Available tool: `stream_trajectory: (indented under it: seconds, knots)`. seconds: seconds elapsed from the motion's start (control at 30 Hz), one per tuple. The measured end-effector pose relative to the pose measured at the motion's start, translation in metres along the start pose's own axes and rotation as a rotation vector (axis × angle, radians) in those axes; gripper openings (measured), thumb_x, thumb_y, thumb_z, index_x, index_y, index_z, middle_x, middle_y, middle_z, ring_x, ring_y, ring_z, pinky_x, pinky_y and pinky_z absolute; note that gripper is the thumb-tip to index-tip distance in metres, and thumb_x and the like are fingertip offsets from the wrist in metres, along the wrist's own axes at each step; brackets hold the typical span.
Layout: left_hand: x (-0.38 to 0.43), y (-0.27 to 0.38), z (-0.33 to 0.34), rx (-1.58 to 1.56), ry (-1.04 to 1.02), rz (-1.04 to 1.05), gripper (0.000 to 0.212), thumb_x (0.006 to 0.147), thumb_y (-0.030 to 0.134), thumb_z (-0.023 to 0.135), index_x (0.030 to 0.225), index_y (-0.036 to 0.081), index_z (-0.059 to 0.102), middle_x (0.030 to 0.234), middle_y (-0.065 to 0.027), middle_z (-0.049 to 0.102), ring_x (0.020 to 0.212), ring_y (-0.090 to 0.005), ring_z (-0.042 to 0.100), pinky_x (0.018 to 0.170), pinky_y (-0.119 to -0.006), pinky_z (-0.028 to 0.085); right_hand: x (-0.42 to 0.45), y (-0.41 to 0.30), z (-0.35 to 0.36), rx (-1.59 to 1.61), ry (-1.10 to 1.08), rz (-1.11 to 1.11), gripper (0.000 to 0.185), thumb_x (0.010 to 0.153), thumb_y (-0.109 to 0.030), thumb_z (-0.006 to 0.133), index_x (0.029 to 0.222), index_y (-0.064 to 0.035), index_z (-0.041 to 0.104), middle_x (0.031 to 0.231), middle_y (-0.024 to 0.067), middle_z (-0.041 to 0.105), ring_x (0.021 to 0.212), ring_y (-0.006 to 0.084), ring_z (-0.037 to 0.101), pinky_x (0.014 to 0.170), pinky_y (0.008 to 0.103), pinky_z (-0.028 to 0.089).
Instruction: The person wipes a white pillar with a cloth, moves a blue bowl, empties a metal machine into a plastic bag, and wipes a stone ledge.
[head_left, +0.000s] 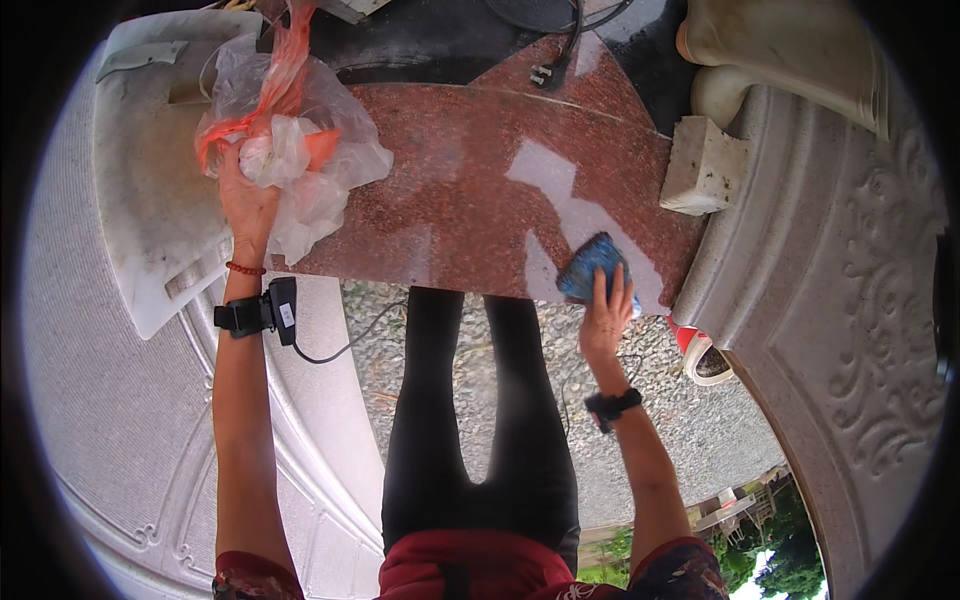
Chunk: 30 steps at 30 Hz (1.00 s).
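My left hand (246, 187) grips a bunch of crumpled plastic bags, clear and red (285, 150), at the left end of a red speckled stone slab (450, 180). Under and beside that hand lies a stained white cutting board (150, 195). My right hand (609, 311) presses a folded blue cloth (592, 268) on the slab's near right edge, fingers spread over it. The slab looks wet or shiny near the cloth.
A power plug with a black cord (551, 75) lies on the slab's far part. A whitish block (701, 169) stands at its right, beside pale rubber boots (780, 56). Carved stone panels (862, 300) flank the slab. A knife (142, 58) rests on the board's far left corner.
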<state>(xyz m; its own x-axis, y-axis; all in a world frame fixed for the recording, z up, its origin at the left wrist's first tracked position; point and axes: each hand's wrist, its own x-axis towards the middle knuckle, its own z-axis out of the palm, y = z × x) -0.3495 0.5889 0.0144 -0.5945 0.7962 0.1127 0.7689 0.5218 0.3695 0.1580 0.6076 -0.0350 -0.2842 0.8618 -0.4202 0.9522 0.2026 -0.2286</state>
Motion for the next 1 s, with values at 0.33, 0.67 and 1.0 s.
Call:
stream_trajectory:
  seconds: [0.33, 0.67, 1.0]
  knots:
    - [-0.109, 0.038, -0.06, -0.172, -0.094, -0.27, 0.056, 0.067, 0.016, 0.072, 0.115, 0.0, 0.048, 0.109, -0.0148, 0.055, 0.1, -0.0256, 0.053, 0.088, -0.032, 0.04, 0.014, -0.147, 0.035, 0.128, -0.147, -0.673, 0.066, 0.074, -0.003, 0.055, 0.134, -0.0204, 0.036, 0.145, 0.0055, 0.023, 0.131, 0.0291, 0.024, 0.092, 0.0511, 0.031]
    - [-0.252, 0.041, -0.121, -0.284, -0.215, -0.575, 0.063, 0.064, 0.002, 0.071, 0.121, 0.001, 0.042, 0.113, -0.0091, 0.05, 0.103, -0.0203, 0.049, 0.091, -0.029, 0.039, 0.087, 0.031, -0.044, -0.147, 0.055, -0.299, 0.061, 0.082, -0.006, 0.05, 0.138, -0.0225, 0.03, 0.147, 0.0068, 0.018, 0.133, 0.0345, 0.019, 0.1, 0.0534, 0.022]
    - [-0.424, 0.02, -0.108, -0.388, -0.143, -0.794, 0.059, 0.059, -0.003, 0.067, 0.114, 0.002, 0.047, 0.103, -0.007, 0.051, 0.095, -0.0172, 0.05, 0.084, -0.029, 0.042, 0.003, 0.08, 0.011, -0.208, 0.267, 0.039, 0.06, 0.086, -0.016, 0.051, 0.14, -0.0179, 0.025, 0.141, 0.0156, 0.024, 0.122, 0.038, 0.03, 0.098, 0.051, 0.026]
